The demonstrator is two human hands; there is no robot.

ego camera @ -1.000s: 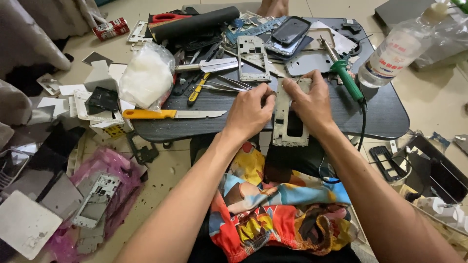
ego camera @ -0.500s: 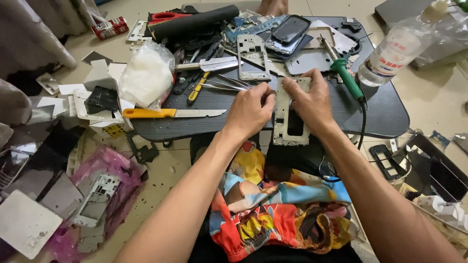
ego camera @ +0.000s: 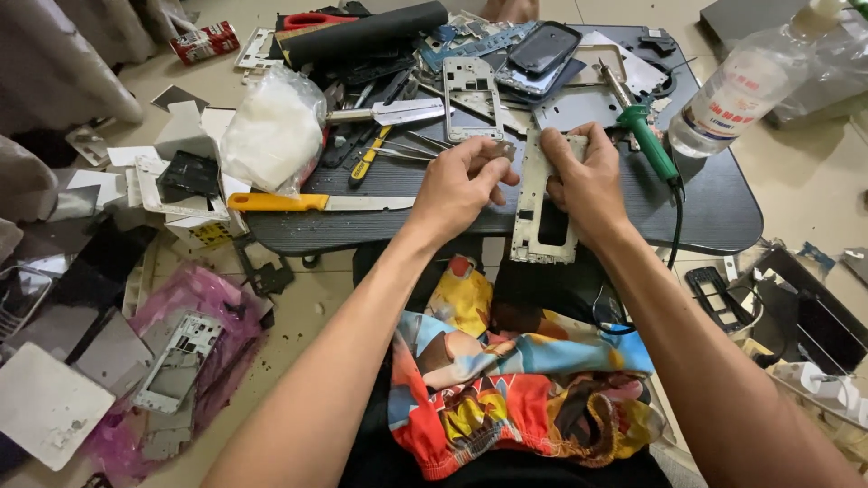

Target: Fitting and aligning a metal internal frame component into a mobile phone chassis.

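Observation:
My right hand (ego camera: 586, 181) grips the upper part of a pale phone frame (ego camera: 541, 230), which stands upright over the front edge of the low dark table (ego camera: 714, 217). My left hand (ego camera: 459, 183) is just left of the frame and pinches a small flat metal piece (ego camera: 504, 150) between thumb and fingertips near the frame's top. Both forearms reach in from below, over colourful patterned shorts (ego camera: 506, 380).
The table holds a yellow-handled knife (ego camera: 316, 202), tweezers, a scraper, a green soldering iron (ego camera: 646, 140), a second phone frame (ego camera: 474, 98), a dark phone (ego camera: 542, 47), a white bag (ego camera: 271, 131) and a clear bottle (ego camera: 741, 86). Phone parts and a pink bag (ego camera: 181, 343) litter the floor.
The left hand has drawn slightly left, away from the frame's top, with the small metal piece in its fingers. The right hand still grips the frame.

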